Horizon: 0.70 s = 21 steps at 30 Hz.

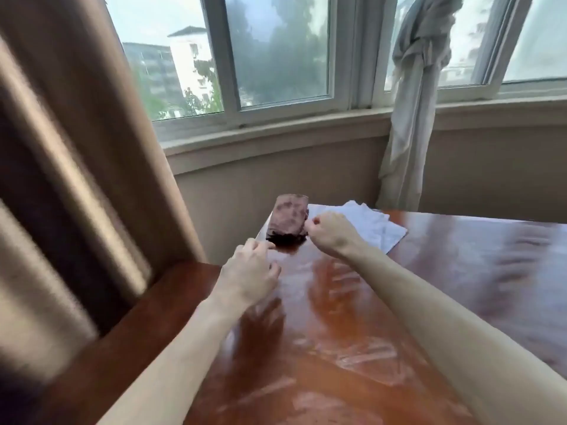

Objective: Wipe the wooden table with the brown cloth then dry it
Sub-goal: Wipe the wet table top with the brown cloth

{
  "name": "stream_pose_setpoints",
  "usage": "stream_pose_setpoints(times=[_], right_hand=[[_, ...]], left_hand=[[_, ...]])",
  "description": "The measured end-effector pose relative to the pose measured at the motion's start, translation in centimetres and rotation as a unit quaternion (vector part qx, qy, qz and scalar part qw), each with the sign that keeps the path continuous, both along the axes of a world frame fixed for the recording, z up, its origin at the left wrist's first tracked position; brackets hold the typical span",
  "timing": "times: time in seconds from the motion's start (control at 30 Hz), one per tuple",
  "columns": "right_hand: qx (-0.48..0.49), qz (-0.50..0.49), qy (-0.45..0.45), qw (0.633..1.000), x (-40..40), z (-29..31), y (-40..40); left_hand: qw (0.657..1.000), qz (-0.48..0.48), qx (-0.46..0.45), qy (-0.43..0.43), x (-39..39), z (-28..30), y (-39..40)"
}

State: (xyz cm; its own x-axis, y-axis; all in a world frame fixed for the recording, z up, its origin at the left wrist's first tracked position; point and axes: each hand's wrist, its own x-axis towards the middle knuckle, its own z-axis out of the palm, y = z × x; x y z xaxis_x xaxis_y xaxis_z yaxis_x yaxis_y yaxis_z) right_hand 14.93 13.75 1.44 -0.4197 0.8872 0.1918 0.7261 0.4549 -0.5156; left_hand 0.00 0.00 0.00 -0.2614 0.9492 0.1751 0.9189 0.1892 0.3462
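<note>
While the cloth (289, 216) lies at the table (352, 332) corner, right hand (329, 233) pinches its edge, left hand (250, 276) hovers loosely curled.

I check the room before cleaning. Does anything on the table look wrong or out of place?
Nothing looks damaged or spilled. The wooden table shows pale streaks near the front. The folded brown cloth sits at the far corner, reaching the edge, with a white cloth beside it.
</note>
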Motion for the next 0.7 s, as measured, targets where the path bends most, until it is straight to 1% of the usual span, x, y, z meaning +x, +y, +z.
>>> stream_pose_setpoints(times=[0.07, 0.1, 0.13, 0.2, 0.33, 0.37, 0.43, 0.5, 0.53, 0.6, 0.67, 0.7], right_hand=[[-0.027, -0.047, 0.041, 0.998, -2.5, 0.2, 3.3], [-0.037, -0.067, 0.038, 0.996, -3.9, 0.0, 4.8], [-0.053, -0.079, 0.023, 0.995, -5.6, -0.1, 6.0], [-0.065, -0.091, -0.012, 0.994, -9.1, -1.4, 7.7], [-0.046, -0.111, -0.066, 0.991, -13.5, -4.2, 9.2], [-0.040, -0.098, -0.085, 0.991, -13.7, -4.4, 9.4], [-0.039, -0.039, -0.135, 0.989, -13.1, -3.9, 8.9], [-0.028, 0.030, -0.153, 0.987, -11.9, -3.3, 7.2], [-0.017, 0.065, -0.146, 0.987, -11.2, -3.3, 6.3], [-0.015, 0.126, -0.098, 0.987, -9.2, -3.8, 4.1], [-0.013, 0.152, -0.072, 0.986, -7.6, -4.3, 3.6], [-0.006, 0.150, -0.073, 0.986, -7.5, -4.5, 4.2]], left_hand=[[1.000, 0.018, -0.017, -0.005, -1.3, -0.4, 0.6], [1.000, 0.021, -0.019, -0.005, -1.9, -1.0, 0.9], [0.999, 0.021, -0.035, -0.005, -2.5, -1.7, 1.0], [0.999, 0.026, -0.021, -0.008, -3.5, -3.1, 1.1], [1.000, 0.020, 0.009, -0.018, -5.5, -5.1, 0.2], [0.999, 0.019, 0.011, -0.029, -6.1, -5.4, 0.1], [0.998, 0.023, 0.015, -0.052, -6.8, -5.5, 0.2], [0.996, 0.034, 0.014, -0.076, -7.3, -5.2, 0.8], [0.994, 0.041, 0.018, -0.098, -7.5, -4.9, 1.2], [0.988, 0.040, 0.022, -0.149, -7.6, -4.2, 2.1], [0.983, 0.024, 0.022, -0.182, -7.5, -4.1, 2.6], [0.981, 0.013, 0.018, -0.193, -7.6, -4.3, 2.7]])
